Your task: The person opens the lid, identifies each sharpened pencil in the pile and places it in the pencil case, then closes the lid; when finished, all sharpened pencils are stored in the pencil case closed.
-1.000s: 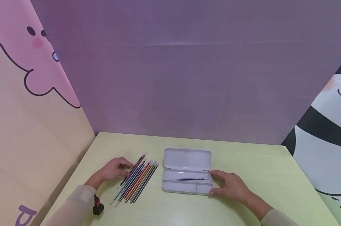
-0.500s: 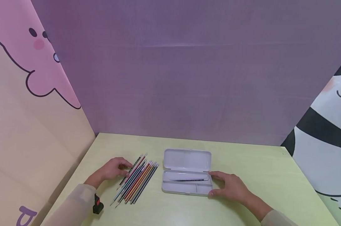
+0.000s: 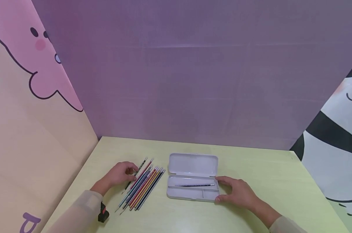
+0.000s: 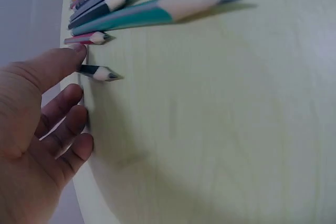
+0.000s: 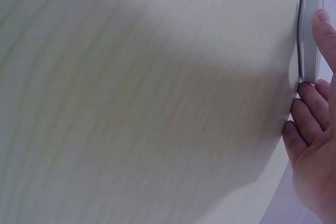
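Observation:
My left hand pinches a dark pencil at the left side of a bundle of pencils, thumb on one side and curled fingers on the other. In the left wrist view the dark pencil's sharpened tip shows just below the thumb; the index finger is mostly hidden. The other pencils lie slanted together on the table. An open white pencil case stands to their right, one dark pencil in its back compartment. My right hand grips the case's right end, thumb at the front corner, fingers behind.
The case's lid lies folded back away from me. A purple panel rises behind the light wooden table, with printed panels to the left and right. A black device sits at my left wrist.
The dark pencil has come apart from the left side of the bundle. My left hand has shifted slightly right. My right hand and the case have stayed put.

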`<state>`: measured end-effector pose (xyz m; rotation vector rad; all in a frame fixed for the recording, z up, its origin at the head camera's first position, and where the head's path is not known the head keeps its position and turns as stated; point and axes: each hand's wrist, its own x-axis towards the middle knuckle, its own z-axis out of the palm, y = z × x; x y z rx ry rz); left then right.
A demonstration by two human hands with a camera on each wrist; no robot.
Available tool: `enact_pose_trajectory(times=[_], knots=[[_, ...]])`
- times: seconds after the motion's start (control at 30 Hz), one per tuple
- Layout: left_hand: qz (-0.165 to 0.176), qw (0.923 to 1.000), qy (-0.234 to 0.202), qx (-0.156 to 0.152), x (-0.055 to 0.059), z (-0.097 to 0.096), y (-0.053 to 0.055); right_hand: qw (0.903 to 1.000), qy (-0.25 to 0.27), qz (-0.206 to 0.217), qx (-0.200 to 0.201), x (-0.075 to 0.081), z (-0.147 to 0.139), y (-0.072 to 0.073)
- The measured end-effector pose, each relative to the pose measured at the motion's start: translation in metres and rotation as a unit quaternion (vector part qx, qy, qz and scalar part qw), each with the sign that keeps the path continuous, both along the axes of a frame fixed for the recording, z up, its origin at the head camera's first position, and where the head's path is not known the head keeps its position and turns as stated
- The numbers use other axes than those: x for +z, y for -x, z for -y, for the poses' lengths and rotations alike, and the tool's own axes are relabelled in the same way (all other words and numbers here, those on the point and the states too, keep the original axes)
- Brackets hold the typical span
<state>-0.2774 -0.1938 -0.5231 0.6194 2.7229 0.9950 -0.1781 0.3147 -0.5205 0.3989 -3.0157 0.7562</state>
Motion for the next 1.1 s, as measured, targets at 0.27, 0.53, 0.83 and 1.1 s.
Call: enact_pose_trajectory(times=[0.27,0.53,0.83,1.1], knots=[[-0.015,0.9998,0.002,0.011,-0.003,-0.002,-0.001,1.0000,0.006,-0.001,-0.001,0.000,0.001,-0.001],[-0.003,0.9994,-0.017,0.028,0.004,-0.003,-0.004,1.0000,0.004,-0.003,-0.006,0.001,0.002,-0.002],[-0.012,0.9988,-0.047,0.009,0.022,-0.003,-0.008,0.9999,-0.008,-0.006,0.000,0.001,0.002,0.000],[-0.003,0.9973,-0.066,-0.032,0.044,-0.039,-0.011,0.9996,-0.025,-0.008,0.010,0.004,0.003,0.002]])
